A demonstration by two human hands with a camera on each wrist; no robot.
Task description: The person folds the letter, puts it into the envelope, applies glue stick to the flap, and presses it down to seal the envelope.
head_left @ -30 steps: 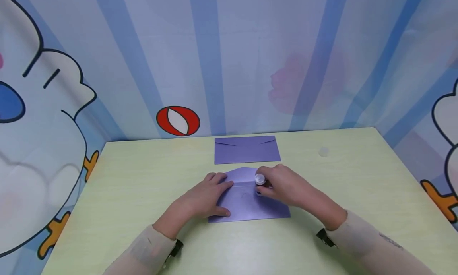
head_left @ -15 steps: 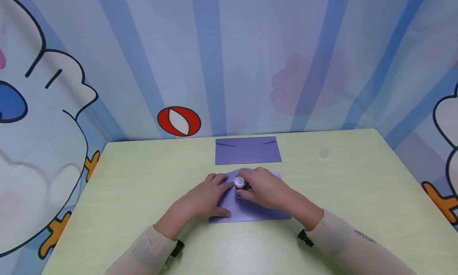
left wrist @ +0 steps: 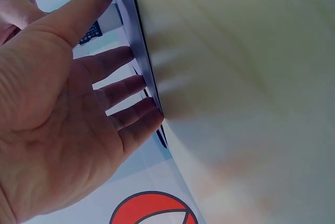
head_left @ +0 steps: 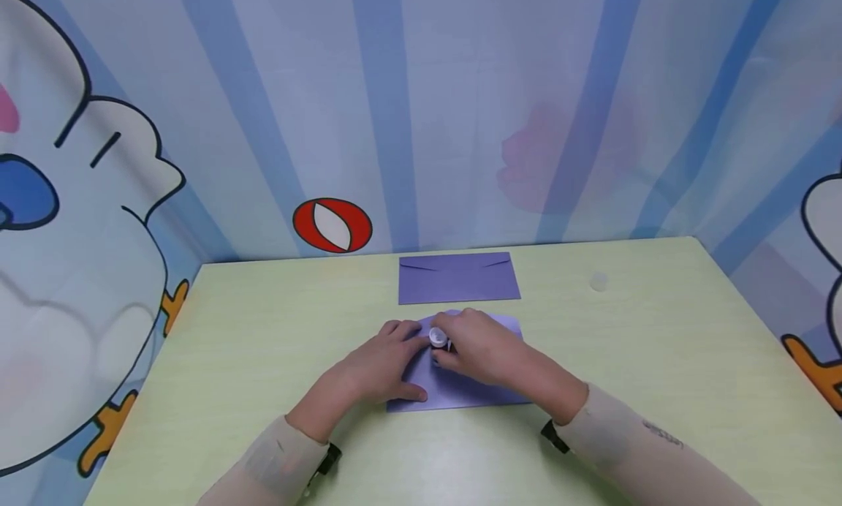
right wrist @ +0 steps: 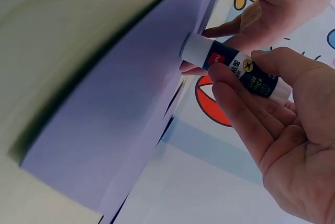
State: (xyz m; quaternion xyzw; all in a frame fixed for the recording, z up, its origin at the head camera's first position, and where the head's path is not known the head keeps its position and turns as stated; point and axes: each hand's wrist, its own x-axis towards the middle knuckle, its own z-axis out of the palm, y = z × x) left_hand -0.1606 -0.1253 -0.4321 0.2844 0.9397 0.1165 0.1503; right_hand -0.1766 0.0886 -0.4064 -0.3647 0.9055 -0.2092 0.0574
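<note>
A purple envelope (head_left: pixel 473 396) lies on the table with its flap pointing away from me. My left hand (head_left: pixel 384 363) rests on its left side, fingers spread and straight; the left wrist view shows the fingertips pressing along the envelope (left wrist: pixel 138 41). My right hand (head_left: pixel 480 349) grips a glue stick (right wrist: pixel 235 67) with a dark label and white ends. In the right wrist view, the stick's white end meets the envelope (right wrist: pixel 120 98). Seen from the head, the glue stick (head_left: pixel 438 337) stands near the fold of the flap, right beside the left fingers.
A second purple envelope (head_left: pixel 460 279), its flap folded down, lies flat behind the first. A small translucent round cap (head_left: pixel 598 281) sits at the back right of the pale table (head_left: pixel 296 308). Behind the table hangs a blue striped cartoon backdrop (head_left: pixel 454 126).
My right hand has carried the glue stick leftward along the envelope, close to the left fingers, moving only slightly in the last half second. My left hand stays in place.
</note>
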